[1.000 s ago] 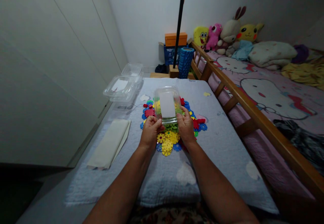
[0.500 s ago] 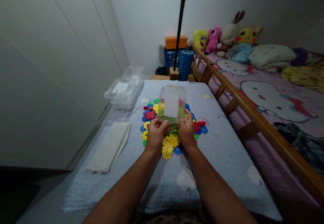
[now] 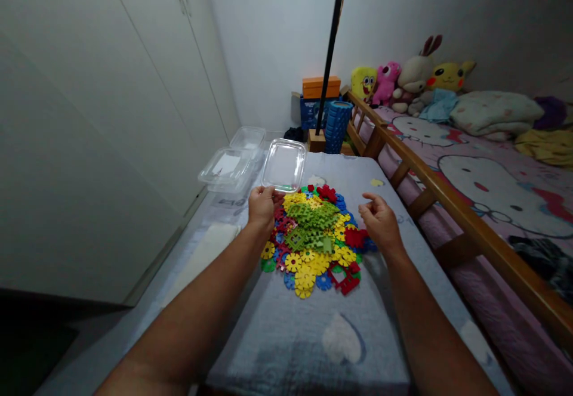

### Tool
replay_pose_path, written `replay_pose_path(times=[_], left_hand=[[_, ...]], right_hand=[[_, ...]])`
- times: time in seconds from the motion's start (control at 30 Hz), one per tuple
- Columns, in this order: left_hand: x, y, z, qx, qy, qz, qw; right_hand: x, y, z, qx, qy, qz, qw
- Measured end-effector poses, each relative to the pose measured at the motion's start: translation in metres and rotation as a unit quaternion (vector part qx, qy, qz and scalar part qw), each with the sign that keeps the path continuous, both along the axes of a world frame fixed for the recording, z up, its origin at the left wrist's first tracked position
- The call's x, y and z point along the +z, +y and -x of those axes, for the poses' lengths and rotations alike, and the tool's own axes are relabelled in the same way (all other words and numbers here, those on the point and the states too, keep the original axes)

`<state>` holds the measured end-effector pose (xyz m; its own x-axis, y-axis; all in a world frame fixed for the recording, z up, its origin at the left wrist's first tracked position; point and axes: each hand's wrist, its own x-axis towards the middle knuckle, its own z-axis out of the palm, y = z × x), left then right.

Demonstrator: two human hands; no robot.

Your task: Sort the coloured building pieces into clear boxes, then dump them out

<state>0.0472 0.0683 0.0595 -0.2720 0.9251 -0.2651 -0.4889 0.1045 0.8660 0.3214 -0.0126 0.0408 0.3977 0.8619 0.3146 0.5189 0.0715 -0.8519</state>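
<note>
In my left hand (image 3: 265, 208) is a clear plastic container (image 3: 284, 166), gripped by its near edge and tilted up above the far left part of the pile. My right hand (image 3: 378, 220) is apart from it, over the right side of the pile, fingers loosely curled and apart with nothing in them. Between the two hands spreads a heap of interlocking plastic pieces: round yellow discs (image 3: 308, 274), green square pieces (image 3: 313, 217), red pieces (image 3: 356, 238) and blue discs (image 3: 323, 281). The green ones lie on top.
More clear plastic containers (image 3: 226, 169) stand at the table's far left, one with a white paper. A folded pale cloth (image 3: 203, 256) lies on the left, partly behind my left forearm. The wooden bed rail (image 3: 423, 196) runs along the right. Beyond the table stands a black pole (image 3: 331, 50).
My right hand has let go of the container and moved right. My left hand has carried the container a little to the left, uncovering the green pieces. The camera view has shifted slightly.
</note>
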Motion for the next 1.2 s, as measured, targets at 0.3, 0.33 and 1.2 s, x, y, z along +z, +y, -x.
replay_pose_path(times=[0.3, 0.33, 1.2], left_hand=[[-0.017, 0.083, -0.005, 0.054, -0.008, 0.067, 0.996], [-0.019, 0.089, -0.006, 0.056, -0.009, 0.072, 0.996], [-0.038, 0.154, 0.002, 0.095, -0.032, 0.107, 0.989]], right_hand=[[-0.062, -0.003, -0.047, -0.143, -0.087, -0.017, 0.986], [-0.067, -0.003, -0.046, -0.14, -0.096, -0.022, 0.985], [-0.076, -0.001, -0.032, -0.061, -0.143, 0.006, 0.988]])
